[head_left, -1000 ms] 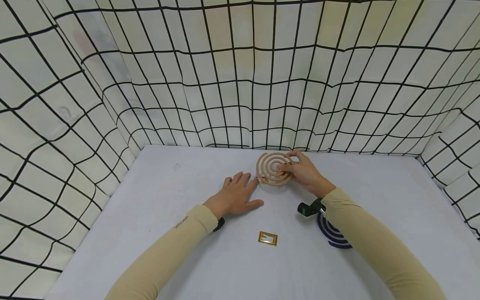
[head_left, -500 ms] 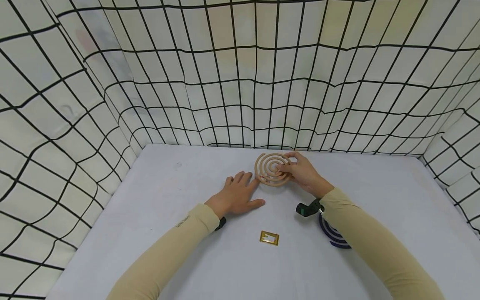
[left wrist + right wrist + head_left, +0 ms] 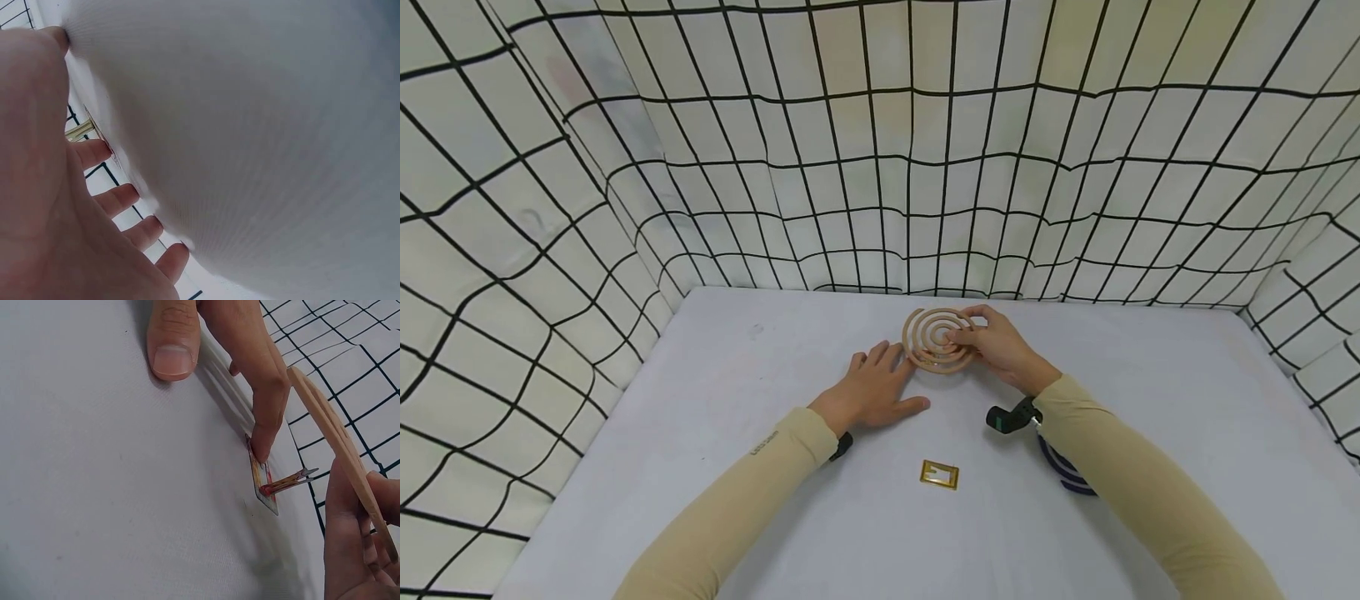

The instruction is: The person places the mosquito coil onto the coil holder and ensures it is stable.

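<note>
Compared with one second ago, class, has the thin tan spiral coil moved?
Yes: the coil has shifted left in the head view, judged against the small gold rectangular frame on the white table.

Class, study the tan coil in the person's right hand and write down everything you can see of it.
The tan coil is a flat spiral band with gaps between its turns; its outer end shows at upper left in the head view. It looks matt, perhaps pressed or wood-like. The right hand pinches it between thumb and fingers, tilted and raised off the white table. The right wrist view shows it apart from the small metal-looking stand. Whether it touches the left hand is unclear.
</note>
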Available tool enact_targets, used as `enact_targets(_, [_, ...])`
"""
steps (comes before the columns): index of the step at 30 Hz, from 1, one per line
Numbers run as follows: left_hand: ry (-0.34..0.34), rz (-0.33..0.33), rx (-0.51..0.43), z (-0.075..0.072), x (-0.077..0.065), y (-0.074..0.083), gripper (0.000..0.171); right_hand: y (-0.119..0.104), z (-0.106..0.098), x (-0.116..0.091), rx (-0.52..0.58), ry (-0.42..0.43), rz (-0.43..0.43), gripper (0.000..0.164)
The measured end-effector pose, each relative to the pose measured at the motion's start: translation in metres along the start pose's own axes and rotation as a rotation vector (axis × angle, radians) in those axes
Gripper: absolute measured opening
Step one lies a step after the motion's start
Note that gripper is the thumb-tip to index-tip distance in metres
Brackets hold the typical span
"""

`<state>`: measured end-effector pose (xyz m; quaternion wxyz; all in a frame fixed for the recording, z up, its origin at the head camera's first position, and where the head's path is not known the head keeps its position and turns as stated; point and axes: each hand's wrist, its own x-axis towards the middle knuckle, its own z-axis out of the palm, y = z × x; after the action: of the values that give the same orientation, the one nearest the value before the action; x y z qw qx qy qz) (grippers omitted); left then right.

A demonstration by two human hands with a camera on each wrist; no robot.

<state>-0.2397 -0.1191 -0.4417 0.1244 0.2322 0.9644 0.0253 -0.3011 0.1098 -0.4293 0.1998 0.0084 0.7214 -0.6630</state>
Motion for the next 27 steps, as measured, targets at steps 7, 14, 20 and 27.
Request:
enact_targets(7, [-0.005,0.002,-0.01,-0.0012,-0.0004,-0.0003,0.089,0.0027,0.0007,0.0021,-0.002,-0.009,0.004,0.061])
enact_targets(14, [-0.002,0.005,-0.006,-0.0005,-0.0004,-0.0035,0.092,0.005,0.0034,0.0036,-0.032,-0.007,0.032,0.06])
enact_targets(20, [-0.009,0.005,-0.003,0.0008,0.0007,-0.0046,0.092,0.0067,0.0053,0.0049,-0.043,-0.012,0.04,0.059])
enact_targets(27, [-0.015,0.007,-0.003,0.0006,0.0,-0.0035,0.092,0.0087,0.0061,0.0065,-0.039,-0.025,0.048,0.058])
